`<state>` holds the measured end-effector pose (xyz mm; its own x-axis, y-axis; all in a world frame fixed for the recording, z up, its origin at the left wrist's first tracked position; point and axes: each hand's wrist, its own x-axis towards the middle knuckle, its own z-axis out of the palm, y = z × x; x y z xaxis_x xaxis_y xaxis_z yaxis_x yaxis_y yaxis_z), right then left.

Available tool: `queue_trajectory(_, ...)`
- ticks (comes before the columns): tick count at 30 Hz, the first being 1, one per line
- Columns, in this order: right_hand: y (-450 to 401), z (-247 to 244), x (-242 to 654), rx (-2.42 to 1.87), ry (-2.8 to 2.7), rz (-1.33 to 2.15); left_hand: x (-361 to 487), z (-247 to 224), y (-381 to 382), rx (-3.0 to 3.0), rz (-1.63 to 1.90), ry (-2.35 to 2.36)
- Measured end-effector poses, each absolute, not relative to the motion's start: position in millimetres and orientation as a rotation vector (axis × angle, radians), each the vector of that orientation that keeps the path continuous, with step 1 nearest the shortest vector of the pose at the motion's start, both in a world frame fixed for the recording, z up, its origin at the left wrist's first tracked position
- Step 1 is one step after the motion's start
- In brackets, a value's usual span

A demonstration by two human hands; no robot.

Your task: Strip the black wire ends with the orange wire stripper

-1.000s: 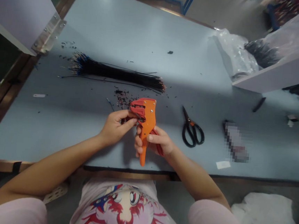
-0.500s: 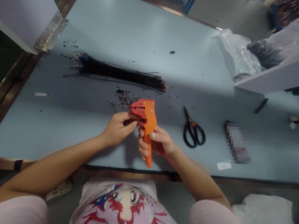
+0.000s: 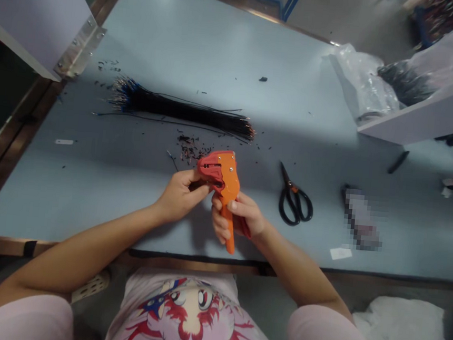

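My right hand (image 3: 238,216) is wrapped round the handles of an orange and red wire stripper (image 3: 229,178), whose red head points to the left. At the tool's jaws, my left hand (image 3: 180,195) pinches a thin black wire (image 3: 172,160); its tip pokes out above my fingers, and the part in the jaws is hidden. Beyond both hands lies a thick bundle of black wires (image 3: 184,112), with blue and metal ends at the left and bare copper ends at the right. Small black cut bits (image 3: 188,148) are scattered between bundle and tool.
Black-handled scissors (image 3: 295,202) lie right of my right hand. Farther right are a pixelated object (image 3: 361,216), a white label (image 3: 340,253) and a black strip (image 3: 398,162). Clear plastic bags (image 3: 366,84) stand at the back right beside a white panel (image 3: 425,118).
The tool's handle has tilted slightly, its lower end moving right. Both hands keep nearly the same pose, and the whole view has shifted a little.
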<state>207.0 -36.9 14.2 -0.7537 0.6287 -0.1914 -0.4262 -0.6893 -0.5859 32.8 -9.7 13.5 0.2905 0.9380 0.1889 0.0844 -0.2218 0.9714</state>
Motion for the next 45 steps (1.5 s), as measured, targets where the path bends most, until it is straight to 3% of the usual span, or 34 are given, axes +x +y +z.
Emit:
queue_trajectory(13, -27, 10, 212, -0.721, -0.646, 2.267, 30, 10, -2, 1.623, 0.983, 1.224)
queue_trajectory(20, -18, 16, 226, -0.810, -0.743, 2.141, 18, 8, 7, 1.912, 1.225, 1.407)
queue_trajectory(28, -21, 9, 219, -0.950, -0.936, 2.246, 4, 12, 18, 1.767, 1.382, 1.591)
queue_trajectory(34, -18, 7, 219, -0.856, -1.061, 1.799, 6, 11, 19, 1.862, 1.420, 1.551)
queue_trajectory(45, -14, 12, 226, -0.846, -0.799, 1.978, 9, 11, 17, 1.998, 1.307, 1.524)
